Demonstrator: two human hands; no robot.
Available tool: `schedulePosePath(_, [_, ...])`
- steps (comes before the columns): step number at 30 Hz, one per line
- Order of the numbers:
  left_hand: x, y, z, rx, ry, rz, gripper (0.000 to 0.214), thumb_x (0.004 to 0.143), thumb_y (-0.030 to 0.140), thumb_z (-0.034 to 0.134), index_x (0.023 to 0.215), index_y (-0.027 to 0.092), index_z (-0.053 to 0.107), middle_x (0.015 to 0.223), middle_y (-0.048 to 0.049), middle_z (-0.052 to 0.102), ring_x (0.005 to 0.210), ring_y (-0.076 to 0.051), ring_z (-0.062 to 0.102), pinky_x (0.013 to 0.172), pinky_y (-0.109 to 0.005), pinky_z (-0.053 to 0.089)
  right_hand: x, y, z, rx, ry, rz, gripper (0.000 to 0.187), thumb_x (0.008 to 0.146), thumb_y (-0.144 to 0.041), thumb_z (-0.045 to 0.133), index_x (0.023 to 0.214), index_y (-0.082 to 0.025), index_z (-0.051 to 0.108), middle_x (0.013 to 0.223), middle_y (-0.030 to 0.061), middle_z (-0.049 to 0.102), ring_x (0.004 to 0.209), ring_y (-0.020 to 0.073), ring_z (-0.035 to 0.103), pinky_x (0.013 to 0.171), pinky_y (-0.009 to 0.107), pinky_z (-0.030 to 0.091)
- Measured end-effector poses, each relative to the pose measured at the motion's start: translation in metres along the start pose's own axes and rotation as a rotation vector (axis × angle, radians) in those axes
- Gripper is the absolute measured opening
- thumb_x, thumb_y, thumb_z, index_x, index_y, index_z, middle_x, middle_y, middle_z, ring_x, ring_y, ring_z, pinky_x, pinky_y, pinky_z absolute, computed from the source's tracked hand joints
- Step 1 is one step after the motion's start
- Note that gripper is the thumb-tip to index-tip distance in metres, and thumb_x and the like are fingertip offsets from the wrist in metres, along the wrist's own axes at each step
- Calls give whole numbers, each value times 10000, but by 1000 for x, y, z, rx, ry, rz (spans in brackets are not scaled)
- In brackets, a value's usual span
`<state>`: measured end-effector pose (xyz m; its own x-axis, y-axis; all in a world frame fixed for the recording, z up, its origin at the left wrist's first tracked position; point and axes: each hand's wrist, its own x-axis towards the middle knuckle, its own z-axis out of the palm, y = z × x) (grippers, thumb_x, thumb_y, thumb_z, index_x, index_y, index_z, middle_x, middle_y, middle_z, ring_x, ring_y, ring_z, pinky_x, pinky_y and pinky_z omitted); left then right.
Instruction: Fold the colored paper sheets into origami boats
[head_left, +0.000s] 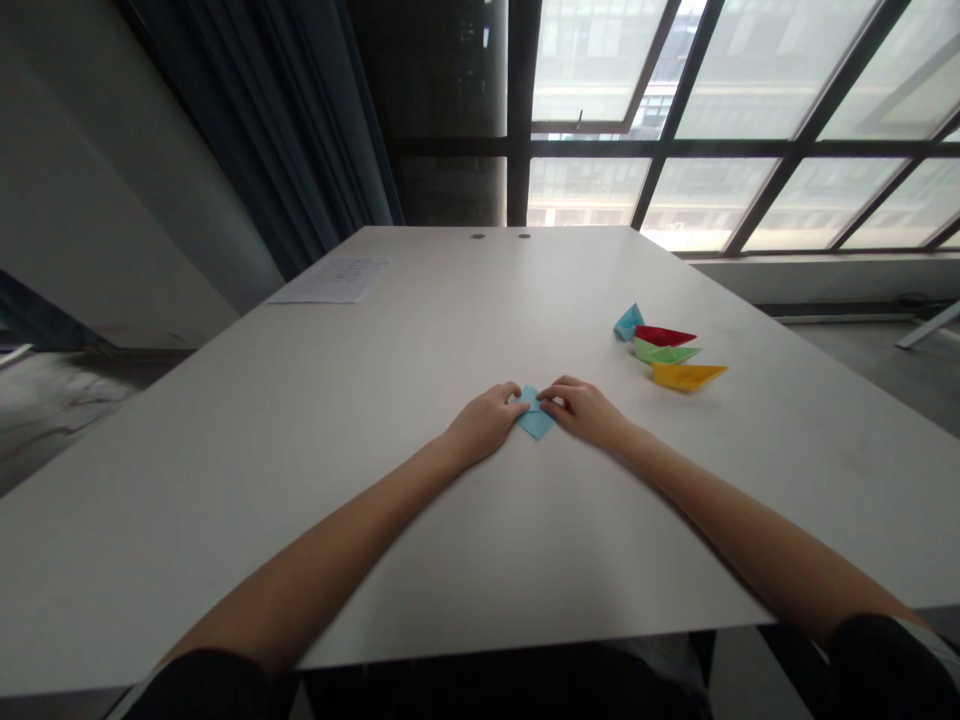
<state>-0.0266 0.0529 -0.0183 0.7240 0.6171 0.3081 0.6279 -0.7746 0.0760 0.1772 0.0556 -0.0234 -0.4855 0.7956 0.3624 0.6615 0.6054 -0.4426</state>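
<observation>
A small piece of light blue folded paper (535, 424) lies on the white table (420, 370), one corner pointing towards me. My left hand (486, 421) grips its left edge, with the thumb on top and the fingers curled. From the other side, my right hand (583, 408) pinches the paper's upper right part between thumb and fingers. A crease runs across the paper between the two hands. Parts of its side edges are hidden under my fingers.
Right of my hands stand folded paper boats: a blue one (628, 323), a red one (666, 336), a green one (667, 354) and a yellow one (688, 377). A printed sheet (330, 280) lies at the far left. Windows and a dark curtain (300, 120) are beyond the table.
</observation>
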Motion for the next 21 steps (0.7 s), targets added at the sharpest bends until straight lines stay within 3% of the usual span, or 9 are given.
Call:
schedulePosePath(7, [3,16,-11,252,-207,86,234,839,96,357,948,92,565,857,-111,603,835,-200,544,749,-322,449,4,0,2,-58,-11,92,180,770,-340,551,881,-219,625,801,35,578,772,156,520,725,282,394])
schedulePosePath(15, [-8,14,-14,192,-288,16,324,844,97,355,1146,99,470,1209,-130,517,1079,-190,491,869,-303,415,3,22,-7,4,-77,231,212,687,-334,627,873,-232,620,846,29,545,694,132,501,671,272,395])
schedulePosePath(21, [-8,14,-14,115,-279,-43,292,838,99,358,1091,125,503,1165,-121,547,1065,-181,509,851,-297,422,4,28,-14,30,-154,259,202,684,-331,617,857,-228,634,833,30,550,648,118,484,654,260,391])
